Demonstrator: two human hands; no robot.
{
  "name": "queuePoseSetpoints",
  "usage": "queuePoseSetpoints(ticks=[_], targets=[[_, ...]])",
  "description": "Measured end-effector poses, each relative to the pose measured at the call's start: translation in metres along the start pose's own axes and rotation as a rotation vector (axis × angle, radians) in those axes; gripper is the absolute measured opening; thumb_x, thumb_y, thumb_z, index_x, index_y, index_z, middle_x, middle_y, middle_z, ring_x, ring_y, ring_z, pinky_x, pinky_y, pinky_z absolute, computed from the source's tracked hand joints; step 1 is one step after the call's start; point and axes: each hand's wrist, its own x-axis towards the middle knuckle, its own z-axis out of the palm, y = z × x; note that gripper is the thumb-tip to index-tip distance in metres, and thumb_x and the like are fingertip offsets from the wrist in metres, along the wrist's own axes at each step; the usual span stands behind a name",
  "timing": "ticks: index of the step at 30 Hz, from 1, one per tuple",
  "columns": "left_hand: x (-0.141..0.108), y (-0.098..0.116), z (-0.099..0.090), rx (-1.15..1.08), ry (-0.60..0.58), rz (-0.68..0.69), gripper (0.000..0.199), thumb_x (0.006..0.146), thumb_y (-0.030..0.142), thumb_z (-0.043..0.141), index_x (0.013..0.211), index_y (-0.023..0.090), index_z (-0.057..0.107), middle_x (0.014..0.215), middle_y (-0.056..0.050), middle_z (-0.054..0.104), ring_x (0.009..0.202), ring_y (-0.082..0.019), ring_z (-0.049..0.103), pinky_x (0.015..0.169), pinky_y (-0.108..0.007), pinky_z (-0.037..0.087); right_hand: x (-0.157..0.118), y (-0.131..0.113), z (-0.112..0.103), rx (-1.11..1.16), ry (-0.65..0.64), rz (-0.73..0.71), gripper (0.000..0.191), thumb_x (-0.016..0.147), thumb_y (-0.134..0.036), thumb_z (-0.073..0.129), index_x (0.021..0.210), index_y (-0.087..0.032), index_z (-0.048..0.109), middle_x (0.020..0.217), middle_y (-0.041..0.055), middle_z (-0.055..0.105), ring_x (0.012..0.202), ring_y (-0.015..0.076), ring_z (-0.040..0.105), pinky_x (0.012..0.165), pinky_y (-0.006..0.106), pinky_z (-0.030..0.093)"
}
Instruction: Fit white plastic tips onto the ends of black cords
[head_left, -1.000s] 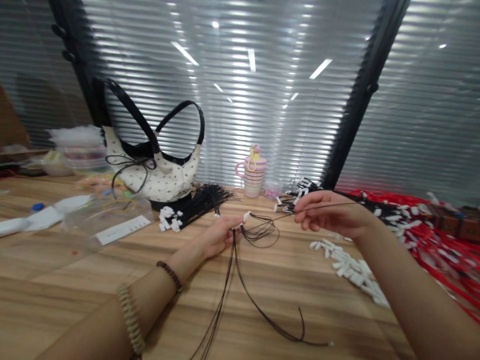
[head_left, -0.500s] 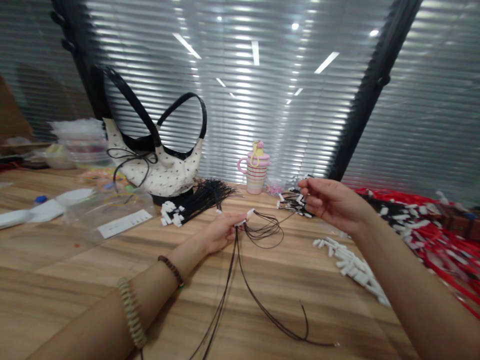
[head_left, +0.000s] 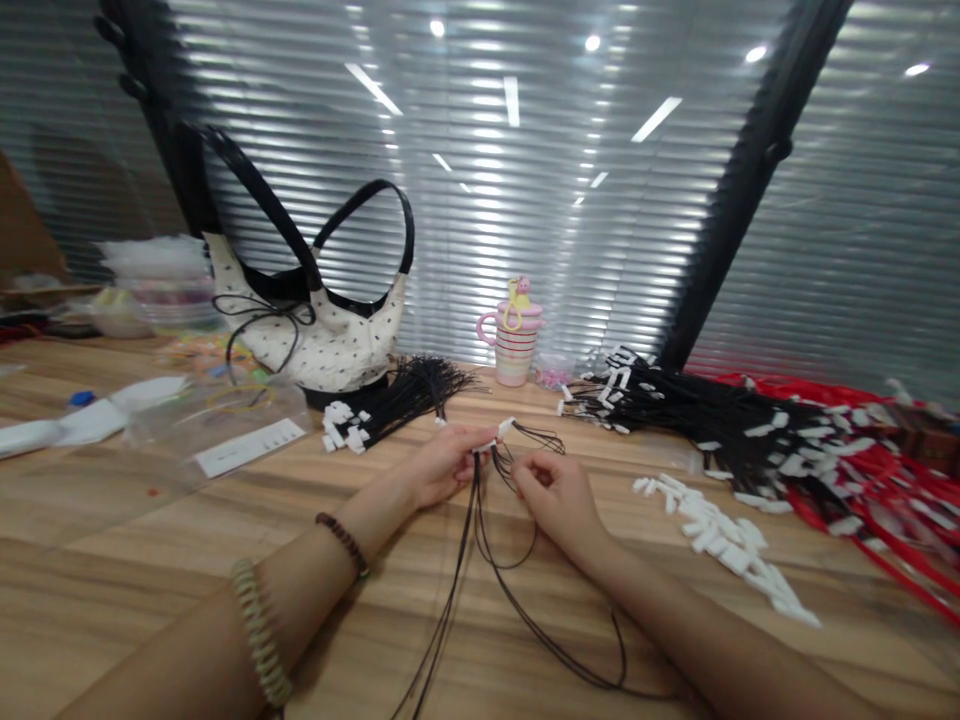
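My left hand [head_left: 450, 465] pinches small white tags [head_left: 489, 440] that carry thin black cords [head_left: 466, 540]. The cords hang from the tags in long strands toward me and form loops to the right. Close beside the tags, my right hand [head_left: 551, 490] is closed with fingertips pressed together at the looped cords. What exactly lies between those fingertips is partly hidden, but a black cord runs into them. To the right lies a loose pile of white tags [head_left: 720, 540] on the wooden table [head_left: 360, 640].
A bundle of black cords with white tags [head_left: 390, 400] lies before a dotted handbag [head_left: 322, 345]. Behind stands a pink striped mug [head_left: 514, 345]. More black cords [head_left: 675, 400] and red cords [head_left: 892, 500] are heaped at right. A clear plastic bag [head_left: 180, 430] lies left.
My right hand has come down and left from beside the far cord heap to the loops near my left hand. The loops have become smaller. My left hand stays nearly still.
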Motion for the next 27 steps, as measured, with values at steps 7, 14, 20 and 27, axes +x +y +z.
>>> queuePoseSetpoints(ticks=[7,14,20,27], targets=[[-0.0020,0.0035,0.0027,0.013,-0.008,-0.014,0.024,0.060,0.029,0.071,0.064,0.011,0.056,0.053,0.005,0.046,0.040,0.000,0.033,0.034,-0.015,0.010,-0.0007,-0.0055,-0.0012,-0.013,0.081,-0.041,0.017,0.072,-0.019,0.048,0.059,-0.014,0.059,0.052,-0.0002,0.054,0.048,0.0096,0.047,0.047,0.018,0.034],[-0.0027,0.0024,0.0026,0.017,0.000,0.003,0.022,0.062,0.027,0.070,0.064,0.010,0.057,0.054,0.004,0.047,0.040,0.000,0.034,0.033,-0.013,0.013,-0.0027,-0.0059,-0.0011,-0.044,0.077,-0.079,0.018,0.074,-0.019,0.048,0.061,-0.013,0.060,0.054,0.0004,0.055,0.050,0.0094,0.047,0.048,0.018,0.034],[-0.0027,0.0025,0.0027,0.022,-0.001,-0.006,0.023,0.061,0.028,0.071,0.065,0.010,0.057,0.056,0.004,0.048,0.042,0.000,0.036,0.033,-0.012,0.015,-0.0025,-0.0059,-0.0006,-0.086,0.104,-0.103,0.019,0.074,-0.019,0.048,0.060,-0.013,0.060,0.052,-0.0001,0.054,0.048,0.0084,0.047,0.047,0.018,0.034],[-0.0019,0.0004,0.0018,0.056,-0.011,0.014,0.024,0.062,0.030,0.070,0.065,0.010,0.057,0.056,0.005,0.046,0.041,0.001,0.032,0.035,-0.014,0.015,-0.0027,-0.0069,0.0026,-0.153,0.156,-0.120,0.016,0.070,-0.017,0.050,0.058,-0.013,0.059,0.051,-0.0012,0.054,0.046,0.0074,0.046,0.046,0.017,0.033]])
